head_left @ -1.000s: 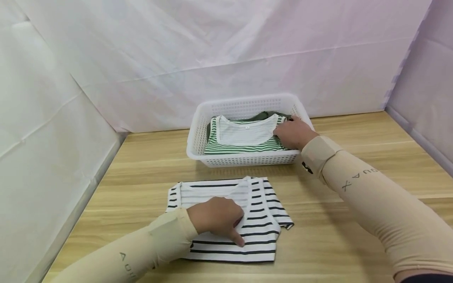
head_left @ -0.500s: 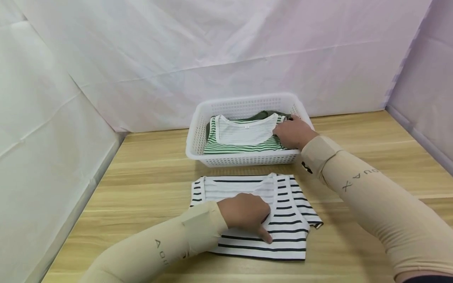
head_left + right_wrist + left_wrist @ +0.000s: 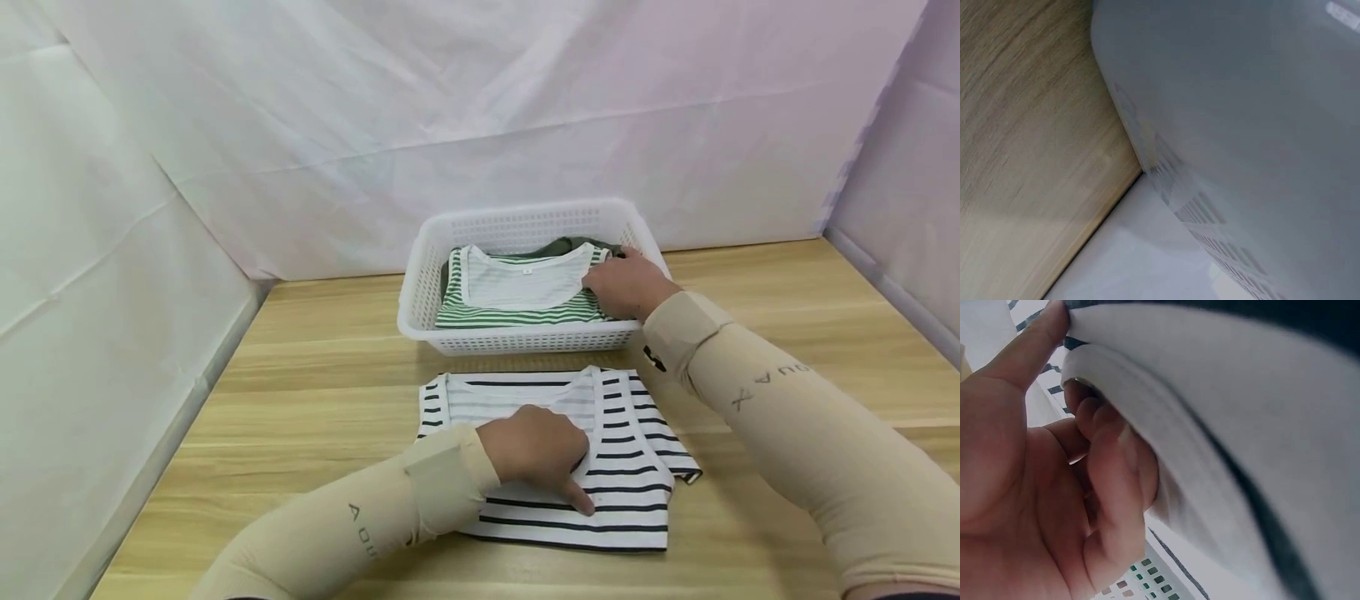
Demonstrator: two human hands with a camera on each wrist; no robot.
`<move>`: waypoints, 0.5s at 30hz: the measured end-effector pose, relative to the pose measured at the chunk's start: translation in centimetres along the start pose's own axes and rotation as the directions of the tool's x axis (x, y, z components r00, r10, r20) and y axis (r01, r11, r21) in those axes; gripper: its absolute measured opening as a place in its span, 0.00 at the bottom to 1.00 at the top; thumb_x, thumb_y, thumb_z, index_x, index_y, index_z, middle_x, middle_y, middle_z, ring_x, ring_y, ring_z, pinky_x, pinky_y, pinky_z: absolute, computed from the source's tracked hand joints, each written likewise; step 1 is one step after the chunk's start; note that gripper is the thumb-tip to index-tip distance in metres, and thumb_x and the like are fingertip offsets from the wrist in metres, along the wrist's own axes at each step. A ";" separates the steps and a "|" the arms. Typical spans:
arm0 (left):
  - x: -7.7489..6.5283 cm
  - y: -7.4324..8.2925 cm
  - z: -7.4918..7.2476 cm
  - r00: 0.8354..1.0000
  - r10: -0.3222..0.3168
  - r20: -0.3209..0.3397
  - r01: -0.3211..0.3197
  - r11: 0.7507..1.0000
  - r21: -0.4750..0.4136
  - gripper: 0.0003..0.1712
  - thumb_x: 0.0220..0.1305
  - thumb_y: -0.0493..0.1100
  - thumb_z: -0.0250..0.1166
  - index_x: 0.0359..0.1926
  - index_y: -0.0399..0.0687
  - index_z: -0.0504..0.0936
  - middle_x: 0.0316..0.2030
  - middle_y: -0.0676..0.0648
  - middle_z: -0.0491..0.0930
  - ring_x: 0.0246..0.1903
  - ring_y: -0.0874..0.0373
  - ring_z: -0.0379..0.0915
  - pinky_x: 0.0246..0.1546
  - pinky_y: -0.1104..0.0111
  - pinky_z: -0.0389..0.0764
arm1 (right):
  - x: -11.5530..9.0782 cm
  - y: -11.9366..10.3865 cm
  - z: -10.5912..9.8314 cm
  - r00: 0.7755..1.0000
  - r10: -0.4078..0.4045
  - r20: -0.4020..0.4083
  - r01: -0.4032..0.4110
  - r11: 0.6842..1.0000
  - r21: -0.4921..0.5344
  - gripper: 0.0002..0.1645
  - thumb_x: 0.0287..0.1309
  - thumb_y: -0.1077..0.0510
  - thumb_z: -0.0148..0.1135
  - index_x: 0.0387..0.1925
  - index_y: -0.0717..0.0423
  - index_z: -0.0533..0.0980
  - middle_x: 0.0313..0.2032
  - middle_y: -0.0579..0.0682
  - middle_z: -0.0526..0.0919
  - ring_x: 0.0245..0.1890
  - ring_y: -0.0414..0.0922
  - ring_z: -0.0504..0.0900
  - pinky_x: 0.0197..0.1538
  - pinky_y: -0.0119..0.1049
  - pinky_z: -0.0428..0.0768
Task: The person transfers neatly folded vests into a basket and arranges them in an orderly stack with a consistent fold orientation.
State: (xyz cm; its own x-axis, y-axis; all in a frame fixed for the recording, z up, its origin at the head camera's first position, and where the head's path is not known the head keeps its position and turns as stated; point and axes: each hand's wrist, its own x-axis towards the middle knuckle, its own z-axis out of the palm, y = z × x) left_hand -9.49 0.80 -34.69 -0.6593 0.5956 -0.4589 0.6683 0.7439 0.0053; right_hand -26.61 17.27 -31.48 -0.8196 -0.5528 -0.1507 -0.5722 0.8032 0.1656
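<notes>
A white shirt with black stripes (image 3: 633, 517) lies on the table in front of the basket, its scoop neckline toward the back. My left hand (image 3: 534, 450) is over its middle; in the left wrist view, curled fingers (image 3: 1116, 487) tuck under the neckline while the thumb lies over the cloth. Further back, a folded green-and-white striped shirt (image 3: 517, 317) fills the front of a white plastic basket (image 3: 525, 340). My right hand (image 3: 626, 283) reaches over the basket's right end, fingertips down at that shirt's right shoulder. The back of the hand hides most of those fingers.
Dark green cloth (image 3: 558, 247) shows behind the green-striped shirt in the basket. The wood-grain table (image 3: 315, 350) ends at white sheet walls (image 3: 480, 100) at the back and both sides. The basket stands close to the back wall.
My left hand has slid to the right and the black-striped shirt has moved with it, more slowly in the last half second. My right hand and the basket have stayed in place.
</notes>
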 end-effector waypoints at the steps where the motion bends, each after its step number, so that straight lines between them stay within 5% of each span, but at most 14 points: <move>1: -0.1 -0.1 0.0 1.000 0.011 -0.004 -0.011 1.000 0.000 0.28 0.54 0.73 0.67 0.23 0.58 0.75 0.20 0.59 0.76 0.22 0.65 0.70 0.26 0.68 0.72 | 0.0 0.0 0.1 1.000 0.002 0.003 -0.002 1.000 0.001 0.20 0.70 0.67 0.47 0.57 0.58 0.79 0.54 0.58 0.84 0.57 0.58 0.80 0.69 0.64 0.62; 7: -1.3 -2.1 -0.2 0.988 0.087 -0.126 -0.100 0.990 -0.100 0.17 0.63 0.65 0.65 0.31 0.62 0.77 0.26 0.62 0.77 0.25 0.67 0.71 0.25 0.70 0.72 | 0.1 0.1 0.5 1.000 0.010 -0.010 -0.010 1.000 -0.007 0.20 0.70 0.67 0.47 0.56 0.58 0.80 0.53 0.58 0.85 0.55 0.58 0.81 0.69 0.63 0.63; 15: -4.2 -7.9 0.1 0.946 0.062 -0.318 -0.162 0.941 -0.297 0.08 0.70 0.49 0.62 0.45 0.55 0.85 0.41 0.57 0.84 0.42 0.65 0.79 0.46 0.69 0.79 | 0.4 0.3 0.8 0.999 0.033 -0.024 -0.032 0.998 0.045 0.21 0.69 0.67 0.46 0.54 0.57 0.81 0.52 0.58 0.85 0.55 0.58 0.81 0.70 0.64 0.61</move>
State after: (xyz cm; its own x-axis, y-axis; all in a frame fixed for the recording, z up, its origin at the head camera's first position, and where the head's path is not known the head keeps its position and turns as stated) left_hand -11.97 -7.54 -32.88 -0.6920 0.7059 -0.1509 0.6329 0.6939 0.3435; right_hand -27.11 17.41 -32.28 -0.8387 -0.5308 -0.1217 -0.5436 0.8297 0.1268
